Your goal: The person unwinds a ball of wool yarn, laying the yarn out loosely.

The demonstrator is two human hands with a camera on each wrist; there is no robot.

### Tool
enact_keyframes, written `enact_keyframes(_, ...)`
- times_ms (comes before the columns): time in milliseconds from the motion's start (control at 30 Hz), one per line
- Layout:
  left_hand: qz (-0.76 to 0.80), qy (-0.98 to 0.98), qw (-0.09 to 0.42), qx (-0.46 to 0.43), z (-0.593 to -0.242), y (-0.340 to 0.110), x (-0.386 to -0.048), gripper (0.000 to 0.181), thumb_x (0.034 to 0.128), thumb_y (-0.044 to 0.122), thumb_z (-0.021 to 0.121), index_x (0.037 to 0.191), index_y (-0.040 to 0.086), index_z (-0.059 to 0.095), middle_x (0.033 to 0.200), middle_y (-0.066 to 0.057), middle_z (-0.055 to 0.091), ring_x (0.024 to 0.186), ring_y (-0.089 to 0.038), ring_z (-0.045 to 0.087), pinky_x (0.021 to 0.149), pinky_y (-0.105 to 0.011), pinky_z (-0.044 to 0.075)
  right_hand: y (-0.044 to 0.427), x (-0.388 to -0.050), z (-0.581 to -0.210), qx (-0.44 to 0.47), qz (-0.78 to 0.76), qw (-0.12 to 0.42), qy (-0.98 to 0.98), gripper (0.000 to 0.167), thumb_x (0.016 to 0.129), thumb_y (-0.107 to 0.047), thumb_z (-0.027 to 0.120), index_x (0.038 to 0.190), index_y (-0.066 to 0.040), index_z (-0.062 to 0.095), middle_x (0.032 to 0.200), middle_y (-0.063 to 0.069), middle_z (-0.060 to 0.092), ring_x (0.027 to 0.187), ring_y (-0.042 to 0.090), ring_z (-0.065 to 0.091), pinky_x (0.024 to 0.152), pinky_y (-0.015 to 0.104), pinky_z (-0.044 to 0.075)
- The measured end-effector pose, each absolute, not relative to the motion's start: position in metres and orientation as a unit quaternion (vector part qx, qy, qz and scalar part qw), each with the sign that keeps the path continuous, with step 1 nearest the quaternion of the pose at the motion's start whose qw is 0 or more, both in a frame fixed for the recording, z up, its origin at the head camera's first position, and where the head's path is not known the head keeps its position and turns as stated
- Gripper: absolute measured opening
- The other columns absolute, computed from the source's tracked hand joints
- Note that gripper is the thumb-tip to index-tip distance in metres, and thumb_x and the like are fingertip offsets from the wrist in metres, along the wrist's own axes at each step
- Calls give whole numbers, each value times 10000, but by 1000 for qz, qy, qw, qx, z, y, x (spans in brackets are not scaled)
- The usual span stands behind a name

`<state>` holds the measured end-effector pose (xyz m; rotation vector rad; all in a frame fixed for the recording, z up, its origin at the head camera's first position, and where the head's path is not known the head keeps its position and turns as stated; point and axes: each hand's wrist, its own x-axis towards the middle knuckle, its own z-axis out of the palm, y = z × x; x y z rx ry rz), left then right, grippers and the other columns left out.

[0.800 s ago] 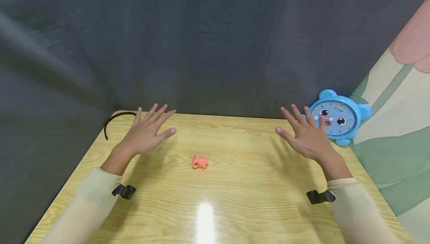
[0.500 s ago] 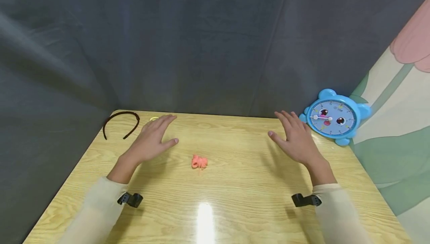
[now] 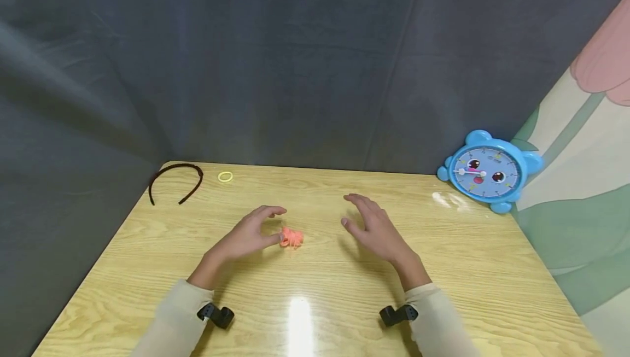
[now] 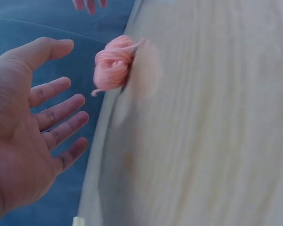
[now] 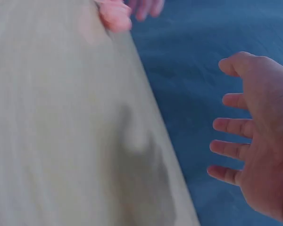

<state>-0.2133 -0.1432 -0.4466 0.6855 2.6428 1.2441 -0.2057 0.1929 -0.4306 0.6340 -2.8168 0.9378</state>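
A small bundle of coral-pink yarn (image 3: 293, 238), tied round its middle, lies on the wooden table. Just left of it hovers my left hand (image 3: 251, 234), the thumb tip overlapping the yarn's edge in the head view. In the left wrist view a gap separates that hand (image 4: 33, 122) from the yarn bundle (image 4: 114, 63). My right hand (image 3: 376, 229) is off to the right of the yarn, fingers relaxed and holding nothing. The right wrist view shows its palm (image 5: 269, 141) facing inward, with part of the yarn (image 5: 115, 15) at the top.
At the table's back left lie a dark headband (image 3: 176, 167) and a small yellow ring (image 3: 225, 176). A blue animal-faced toy clock (image 3: 487, 174) leans in the back right corner. Dark cloth (image 3: 295, 72) hangs behind the wooden table (image 3: 334, 302).
Both hands have come inward and nearer, closing on the yarn from either side. The left hand no longer covers the headband and yellow ring; the right has left the clock. The yarn stays put.
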Motion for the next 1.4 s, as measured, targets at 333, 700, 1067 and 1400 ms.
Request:
enact_keyframes(333, 435, 866, 97, 225, -465, -133, -215, 572, 894, 207, 822, 1408, 119, 588, 1354, -63, 614, 1242, -254, 575, 1099, -493, 473, 153, -199, -448, 251, 338, -2, -907, 510, 1070, -371, 561, 1521, -145, 483, 1581, 72, 484, 1504, 336, 409, 1203, 614, 361)
enact_keyframes(700, 422, 884, 45, 197, -474, -125, -215, 206, 878, 157, 815, 1029, 172, 676, 975, 12, 600, 908, -143, 527, 802, -270, 460, 137, -197, -457, 230, 400, -42, -886, 421, 1067, -313, 583, 1456, -157, 564, 1464, 18, 592, 1386, 262, 540, 1120, 521, 484)
enact_keyframes(1067, 506, 847, 32, 160, -451, -121, -207, 110, 936, 220, 772, 1016, 184, 706, 957, 17, 709, 913, -136, 663, 756, -282, 540, 123, -182, -450, 226, 493, 9, -840, 243, 1034, -228, 654, 1210, -70, 713, 1143, 37, 746, 1028, 149, 691, 907, 322, 582)
enact_keyframes(1400, 525, 839, -17, 144, -422, -117, -201, 139, 927, 184, 768, 1042, 141, 701, 962, -13, 717, 944, -151, 668, 801, -276, 502, 100, -170, -446, 193, 578, 48, -792, 182, 979, -181, 731, 1104, -50, 746, 1047, 73, 761, 943, 110, 691, 869, 273, 584)
